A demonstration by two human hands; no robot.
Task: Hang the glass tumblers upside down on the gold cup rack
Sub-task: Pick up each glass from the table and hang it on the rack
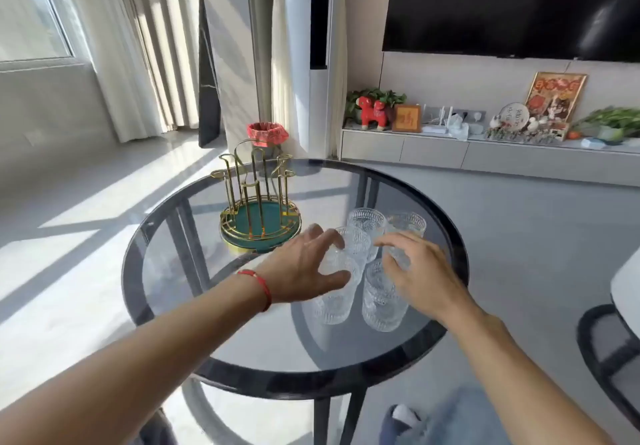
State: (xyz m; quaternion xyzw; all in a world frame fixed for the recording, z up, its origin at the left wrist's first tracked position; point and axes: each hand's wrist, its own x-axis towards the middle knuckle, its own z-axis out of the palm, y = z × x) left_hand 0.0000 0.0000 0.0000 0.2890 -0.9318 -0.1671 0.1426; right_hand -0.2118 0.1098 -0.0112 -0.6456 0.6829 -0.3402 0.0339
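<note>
We have both hands over a cluster of glass tumblers (pixel 358 264) standing upright on the round glass table (pixel 173 271), right of the gold cup rack (pixel 258 199), whose pegs are all bare. Our left hand (pixel 304 268) curls, fingers spread, around the near-left tumbler (pixel 334 292), thumb on its near side and fingers over the far rim; whether it is gripping firmly or only closing in, we cannot tell. Our right hand (pixel 420 271) is half open with its fingertips at the rim of a tumbler behind the near-right tumbler (pixel 382 301), and its grasp is equally unclear.

To do this step well, we judge it best to lift one tumbler straight up, clear of its touching neighbours, turn it over in the air, and lower its mouth down over a peg without knocking the light rack.

Much is hard to read: the clear glass blends into the table, our hands cover the middle of the cluster, so we count about five tumblers but cannot be sure. The rack's pegs overlap each other and a red bin behind them.
</note>
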